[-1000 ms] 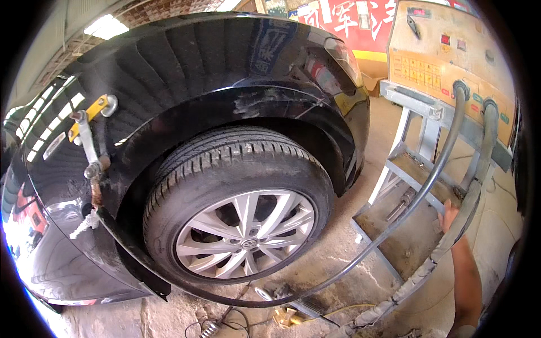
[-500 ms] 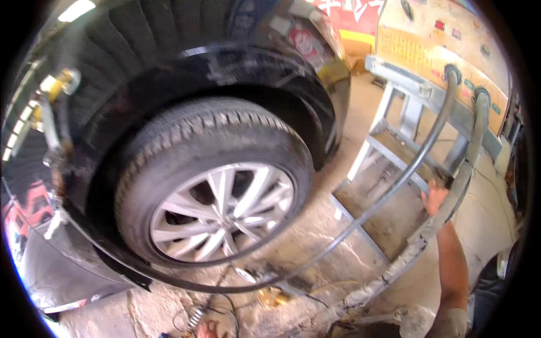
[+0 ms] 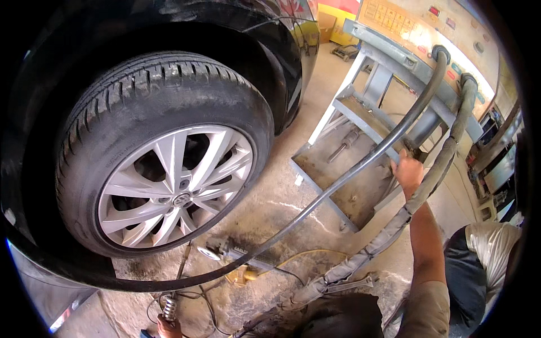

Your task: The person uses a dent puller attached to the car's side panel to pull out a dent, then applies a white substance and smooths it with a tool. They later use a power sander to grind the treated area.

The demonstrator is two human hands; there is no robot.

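At the lower edge my left hand (image 3: 169, 327) is closed around the lower end of a metal rod tool with a coil spring (image 3: 169, 308). Its thin rod points up toward the tyre (image 3: 169, 107) of a dark car. My right arm reaches forward over a thick wrapped cable (image 3: 389, 231). The right hand (image 3: 408, 172) is at the edge of the middle shelf (image 3: 372, 121) of a grey metal cart, fingers curled beside a dark object; what they grip is hidden. A second thick black cable (image 3: 315, 203) arcs from the machine (image 3: 417, 25) on the cart across the wheel's front.
On the floor below the silver wheel rim (image 3: 180, 186) lies an angle grinder (image 3: 248, 254), next to a yellow plug-like piece (image 3: 243, 275) and thin cords. The cart's bottom tray (image 3: 352, 197) holds a metal tool (image 3: 342, 147). Dark and pale cloth (image 3: 479, 265) is at right.
My view has shifted, so the wheel and cart sit further left. The left hand now shows at the spring tool's lower end; the right hand stays at the cart shelf.
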